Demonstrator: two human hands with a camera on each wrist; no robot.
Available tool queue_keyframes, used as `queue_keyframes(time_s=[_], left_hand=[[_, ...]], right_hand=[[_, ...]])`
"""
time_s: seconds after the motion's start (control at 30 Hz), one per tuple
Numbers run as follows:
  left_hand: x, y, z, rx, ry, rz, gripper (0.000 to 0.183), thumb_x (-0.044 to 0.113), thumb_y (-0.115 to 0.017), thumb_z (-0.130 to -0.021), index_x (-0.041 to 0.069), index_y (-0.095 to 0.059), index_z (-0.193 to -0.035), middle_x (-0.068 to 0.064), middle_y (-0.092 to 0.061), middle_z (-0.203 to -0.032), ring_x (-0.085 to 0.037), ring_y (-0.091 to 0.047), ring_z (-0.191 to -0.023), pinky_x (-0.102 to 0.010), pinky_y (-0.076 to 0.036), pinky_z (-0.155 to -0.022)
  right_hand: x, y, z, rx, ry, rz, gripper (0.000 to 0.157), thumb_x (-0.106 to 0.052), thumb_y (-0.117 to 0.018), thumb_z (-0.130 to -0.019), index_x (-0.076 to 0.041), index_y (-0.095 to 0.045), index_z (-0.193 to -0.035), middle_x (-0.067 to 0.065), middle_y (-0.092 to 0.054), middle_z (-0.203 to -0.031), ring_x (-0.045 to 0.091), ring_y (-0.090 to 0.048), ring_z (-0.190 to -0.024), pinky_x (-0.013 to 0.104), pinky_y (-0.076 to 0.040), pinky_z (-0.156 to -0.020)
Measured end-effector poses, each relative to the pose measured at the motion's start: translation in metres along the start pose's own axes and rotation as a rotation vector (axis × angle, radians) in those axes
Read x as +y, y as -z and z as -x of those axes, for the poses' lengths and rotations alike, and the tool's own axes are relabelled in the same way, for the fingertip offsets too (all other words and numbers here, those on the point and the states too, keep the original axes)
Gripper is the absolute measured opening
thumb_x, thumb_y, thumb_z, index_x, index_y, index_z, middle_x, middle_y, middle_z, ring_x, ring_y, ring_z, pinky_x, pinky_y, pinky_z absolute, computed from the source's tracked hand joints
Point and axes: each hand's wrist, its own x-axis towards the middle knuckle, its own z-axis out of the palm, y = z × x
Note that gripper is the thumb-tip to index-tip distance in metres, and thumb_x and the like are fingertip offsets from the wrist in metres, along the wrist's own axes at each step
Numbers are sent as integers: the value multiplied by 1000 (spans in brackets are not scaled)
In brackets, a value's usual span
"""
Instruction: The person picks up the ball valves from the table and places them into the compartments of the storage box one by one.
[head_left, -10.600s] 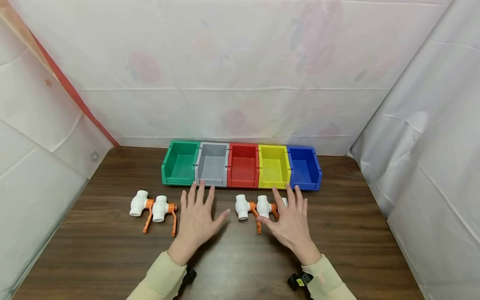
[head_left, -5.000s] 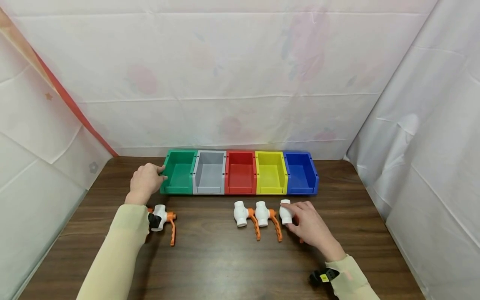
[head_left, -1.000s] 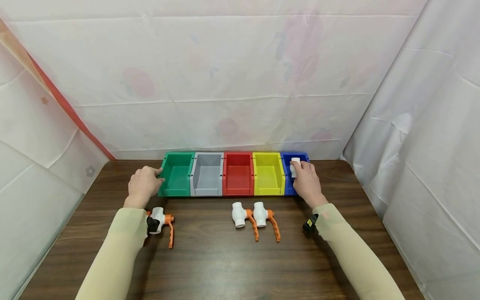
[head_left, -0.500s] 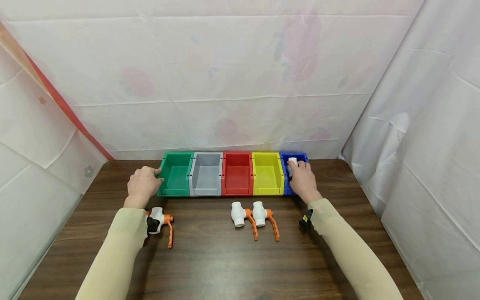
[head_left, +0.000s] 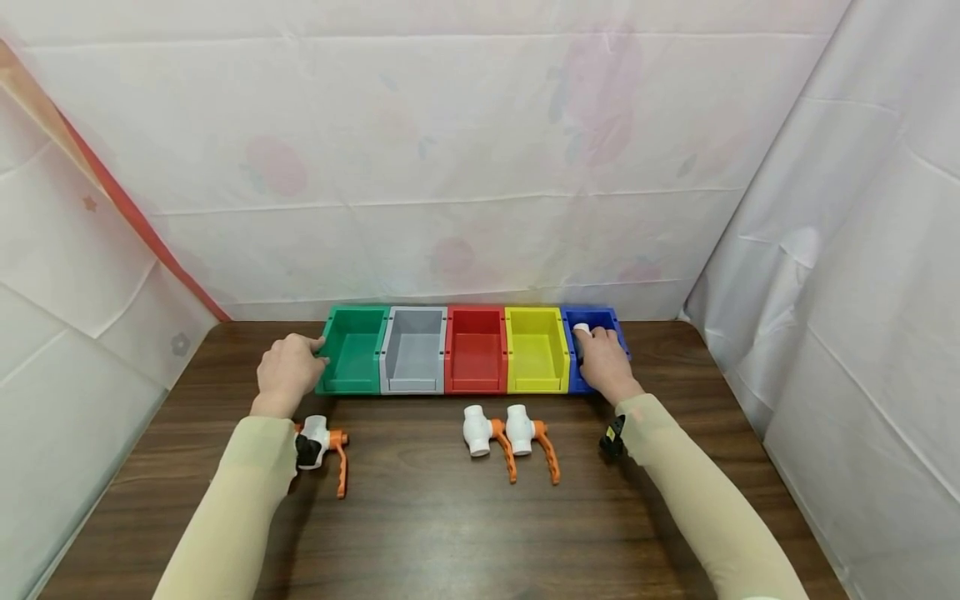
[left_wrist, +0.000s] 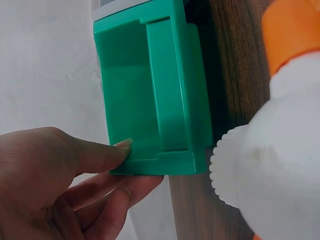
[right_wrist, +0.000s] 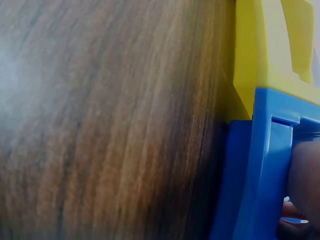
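Observation:
At the left end of the bin row, my left hand (head_left: pixel 288 371) pinches the side wall of the green bin (left_wrist: pixel 127 75). In the left wrist view the thumb lies inside the wall and the fingers lie outside. My right hand (head_left: pixel 606 363) reaches into the blue bin (head_left: pixel 619 327) at the right end and holds a white ball valve (head_left: pixel 582 328). Only the top of that valve shows; the hand hides its handle. Two more ball valves with orange handles, a left one (head_left: pixel 477 430) and a right one (head_left: pixel 521 429), lie in front of the red and yellow bins.
Between the end bins stand a grey bin (head_left: pixel 415 350), a red bin (head_left: pixel 476 350) and a yellow bin (head_left: pixel 537 350). Another ball valve (head_left: pixel 318 433) lies below the left wrist, with more orange partly hidden beside it. A white curtain (head_left: pixel 450 167) hangs behind the wooden table (head_left: pixel 450 533).
My right hand has taken the rightmost ball valve from the table to the blue bin and lowered it inside. My left hand, earlier over the table, has stayed at the green bin since.

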Motion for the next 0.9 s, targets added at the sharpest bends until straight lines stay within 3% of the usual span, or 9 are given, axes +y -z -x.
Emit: queue_keyframes(time_s=[0.53, 0.77, 0.9], left_hand=[[-2, -3, 0, 7, 24, -1, 46, 17, -63, -98, 5, -54, -142, -31, -55, -133, -29, -53, -59, -37, -40, -48], [0, -5, 2, 10, 32, 15, 46, 17, -63, -98, 6, -54, -142, -32, -56, -131, -28, -49, -54, -37, -39, -47], [-1, -7, 1, 22, 22, 13, 45, 17, -63, -98, 6, -55, -141, -31, -56, -131, -28, -47, -51, -36, -38, -45]], right_hand=[[1, -1, -6, -44, -4, -15, 52, -3, -61, -93, -4, -52, -144, 29, -53, -130, 46, -48, -120, 57, -40, -102], [2, 1, -8, -115, -15, -9, 56, -6, -59, -95, -4, -45, -149, 30, -48, -136, 47, -44, -126, 58, -38, -104], [2, 2, -6, -114, -17, -37, 59, -8, -58, -93, -3, -44, -150, 30, -45, -140, 48, -41, -129, 59, -35, -106]])
